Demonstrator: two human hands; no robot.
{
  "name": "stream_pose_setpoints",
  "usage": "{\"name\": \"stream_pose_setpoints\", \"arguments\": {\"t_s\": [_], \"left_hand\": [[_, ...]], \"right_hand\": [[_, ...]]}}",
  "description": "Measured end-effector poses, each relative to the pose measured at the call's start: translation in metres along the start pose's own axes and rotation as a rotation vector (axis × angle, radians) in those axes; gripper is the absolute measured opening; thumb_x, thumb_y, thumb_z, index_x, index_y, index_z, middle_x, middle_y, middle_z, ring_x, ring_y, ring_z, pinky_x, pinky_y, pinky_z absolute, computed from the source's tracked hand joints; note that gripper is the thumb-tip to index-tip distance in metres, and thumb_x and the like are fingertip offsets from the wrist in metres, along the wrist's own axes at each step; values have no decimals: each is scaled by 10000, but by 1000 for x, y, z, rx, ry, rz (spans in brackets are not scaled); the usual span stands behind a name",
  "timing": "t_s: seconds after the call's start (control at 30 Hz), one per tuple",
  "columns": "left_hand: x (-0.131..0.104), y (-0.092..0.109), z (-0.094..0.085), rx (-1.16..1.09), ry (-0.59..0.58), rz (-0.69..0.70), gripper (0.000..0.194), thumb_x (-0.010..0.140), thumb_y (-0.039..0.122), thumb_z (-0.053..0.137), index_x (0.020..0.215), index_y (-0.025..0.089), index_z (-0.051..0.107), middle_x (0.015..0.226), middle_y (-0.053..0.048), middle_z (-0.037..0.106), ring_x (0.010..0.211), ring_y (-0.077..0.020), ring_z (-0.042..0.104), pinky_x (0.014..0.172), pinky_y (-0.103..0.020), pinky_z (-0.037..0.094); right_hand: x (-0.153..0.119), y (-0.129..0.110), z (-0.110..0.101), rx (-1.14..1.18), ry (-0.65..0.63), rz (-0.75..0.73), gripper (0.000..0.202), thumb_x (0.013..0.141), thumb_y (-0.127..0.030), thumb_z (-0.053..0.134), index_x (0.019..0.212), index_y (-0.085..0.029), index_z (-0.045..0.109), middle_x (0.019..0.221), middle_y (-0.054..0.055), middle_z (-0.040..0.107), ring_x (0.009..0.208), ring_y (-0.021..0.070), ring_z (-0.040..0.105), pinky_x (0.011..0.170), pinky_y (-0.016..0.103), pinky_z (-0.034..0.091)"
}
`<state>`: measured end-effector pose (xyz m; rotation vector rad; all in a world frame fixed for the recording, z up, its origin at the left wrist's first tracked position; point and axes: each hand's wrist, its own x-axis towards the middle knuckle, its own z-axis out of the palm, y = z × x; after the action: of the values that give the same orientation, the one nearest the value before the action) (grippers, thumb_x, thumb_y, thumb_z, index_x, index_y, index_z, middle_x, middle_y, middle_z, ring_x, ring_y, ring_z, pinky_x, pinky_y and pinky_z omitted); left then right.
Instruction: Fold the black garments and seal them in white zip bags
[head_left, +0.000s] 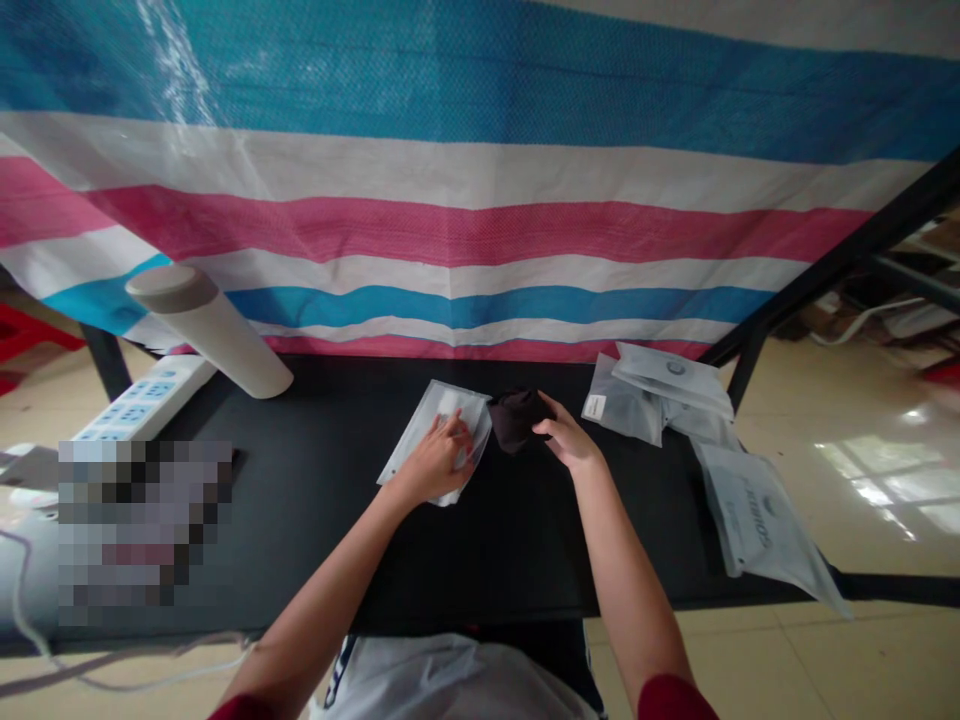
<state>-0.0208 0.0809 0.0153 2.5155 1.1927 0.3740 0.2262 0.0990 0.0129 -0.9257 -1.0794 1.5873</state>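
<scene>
My left hand (439,460) rests on a frosted white plastic bag (405,455) lying at the middle of the black table. Its fingers are spread and slightly bent over the bag, and something white shows beneath them. Just to the right, my right hand (568,436) grips a dark brown folded cloth (516,420) by its right side, thumb in front. The cloth is close to the bag's right edge. Part of the bag is hidden under my left hand.
Several frosted bags (671,375) lie at the table's right end, one printed bag (765,520) overhanging the edge. On the left are a white bottle (217,335), a power strip (146,405), a blurred-out object (150,530) and cables (135,685). A striped sheet (480,230) hangs behind.
</scene>
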Motion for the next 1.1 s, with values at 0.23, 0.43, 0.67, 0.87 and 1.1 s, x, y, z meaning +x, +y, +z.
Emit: {"name": "stream_pose_setpoints", "arguments": {"t_s": [0.23,0.43,0.67,0.87,1.1], "left_hand": [[2,5,-18,-180,236,-89,130,919,213,463,917,187,589,911,-53,626,787,-173,627,731,-283,489],[0,8,-19,-176,320,-132,126,930,207,470,930,192,595,889,-37,632,730,-144,607,686,-236,447],[0,6,-19,-234,308,-145,152,947,249,444,895,199,579,830,-27,625,660,-138,586,636,-234,426],[1,4,-19,-267,304,-128,137,940,237,445,909,204,574,815,-26,622,718,-162,596,674,-256,440],[-1,-4,-16,-163,323,-150,190,942,194,407,1068,203,549,992,-65,640,787,-184,637,711,-289,486]], "right_hand": [[3,26,-2,-391,-276,77,715,510,-214,851,1194,-206,643,1284,90,617,1263,334,496,1103,498,330],[7,27,18,-373,-132,166,575,538,-188,804,1097,-222,673,1172,54,668,1155,280,569,1003,406,435],[16,31,25,-61,143,338,246,597,-238,638,841,-206,644,698,-25,621,630,144,565,513,218,416],[7,27,11,-99,72,206,487,533,-172,612,1008,-244,687,974,2,694,976,213,610,817,304,480],[-3,32,5,35,-43,124,583,449,-139,568,1002,-265,702,1069,9,708,1049,258,609,898,364,460]]}}
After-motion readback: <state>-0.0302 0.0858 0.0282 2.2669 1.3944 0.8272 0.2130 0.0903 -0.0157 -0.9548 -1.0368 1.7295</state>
